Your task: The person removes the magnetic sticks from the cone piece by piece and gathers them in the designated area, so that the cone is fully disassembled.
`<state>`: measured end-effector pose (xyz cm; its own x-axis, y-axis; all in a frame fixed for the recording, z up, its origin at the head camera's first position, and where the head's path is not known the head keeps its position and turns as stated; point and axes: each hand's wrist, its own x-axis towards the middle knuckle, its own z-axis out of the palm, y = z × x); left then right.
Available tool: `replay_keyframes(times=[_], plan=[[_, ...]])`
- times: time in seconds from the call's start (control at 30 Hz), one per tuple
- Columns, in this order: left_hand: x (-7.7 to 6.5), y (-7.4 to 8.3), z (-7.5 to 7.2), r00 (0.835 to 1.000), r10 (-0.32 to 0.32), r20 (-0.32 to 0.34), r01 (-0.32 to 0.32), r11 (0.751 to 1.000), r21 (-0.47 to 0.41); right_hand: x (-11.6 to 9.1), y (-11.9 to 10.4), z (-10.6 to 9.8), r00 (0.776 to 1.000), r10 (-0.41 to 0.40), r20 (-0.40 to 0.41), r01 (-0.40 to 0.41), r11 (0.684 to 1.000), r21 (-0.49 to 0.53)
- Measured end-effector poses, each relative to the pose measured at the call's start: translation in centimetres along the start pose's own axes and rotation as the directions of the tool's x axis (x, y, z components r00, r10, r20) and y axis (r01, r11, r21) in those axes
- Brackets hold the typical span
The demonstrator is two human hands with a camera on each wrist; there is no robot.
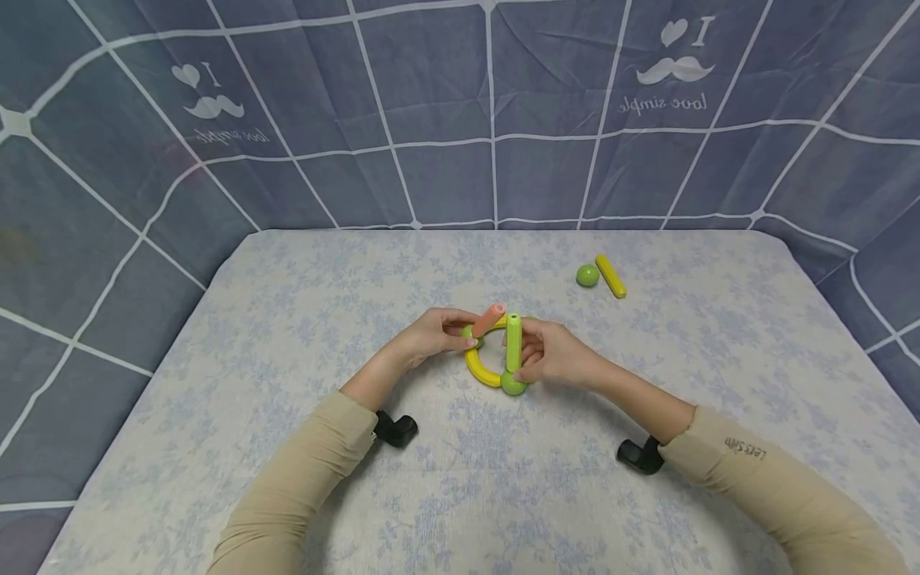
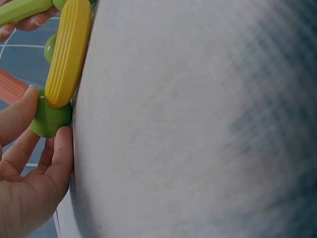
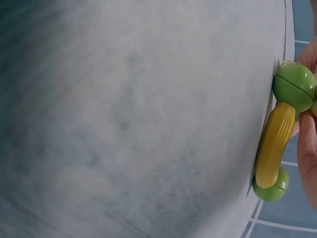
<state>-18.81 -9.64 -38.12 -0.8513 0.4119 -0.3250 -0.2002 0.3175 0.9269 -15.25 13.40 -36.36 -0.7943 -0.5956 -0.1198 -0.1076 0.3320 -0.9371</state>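
A ring of curved yellow toy building rods (image 1: 481,371) joined by green balls lies on the table between the hands. My left hand (image 1: 434,334) pinches the ring's left green ball (image 2: 49,119) between thumb and fingers. An orange rod (image 1: 490,319) rises at a slant from that ball, beside the thumb. On the ring's front green ball (image 1: 513,385) stands a lime green rod (image 1: 513,342). My right hand (image 1: 564,354) grips the low end of this rod, thumb at the ball, other fingers partly hidden behind. Another green ball (image 3: 272,184) ends a yellow rod in the right wrist view.
Behind the ring, toward the back right, a loose green ball (image 1: 587,275) lies beside a straight yellow rod (image 1: 611,276). A patterned cloth covers the table (image 1: 323,279). A blue-grey curtain with white lines (image 1: 446,184) hangs along the table's back edge and sides.
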Motion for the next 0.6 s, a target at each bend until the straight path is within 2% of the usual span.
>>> replay_keyframes(times=[0.3,0.47,0.6], plan=[[-0.16,-0.02,-0.06,1.000,0.009,0.017,-0.009,1.000,0.001,-0.37,-0.06,0.21,1.000,0.008,-0.029,-0.008,1.000,-0.023],[-0.21,-0.12,-0.07,1.000,0.001,0.016,-0.001,1.000,-0.010,-0.27,0.23,0.16,0.997,0.067,-0.045,-0.065,0.997,0.047],[-0.16,-0.01,0.00,1.000,-0.004,0.002,0.004,1.000,0.017,-0.23,0.35,0.04,0.993,0.102,-0.053,-0.096,0.988,0.118]])
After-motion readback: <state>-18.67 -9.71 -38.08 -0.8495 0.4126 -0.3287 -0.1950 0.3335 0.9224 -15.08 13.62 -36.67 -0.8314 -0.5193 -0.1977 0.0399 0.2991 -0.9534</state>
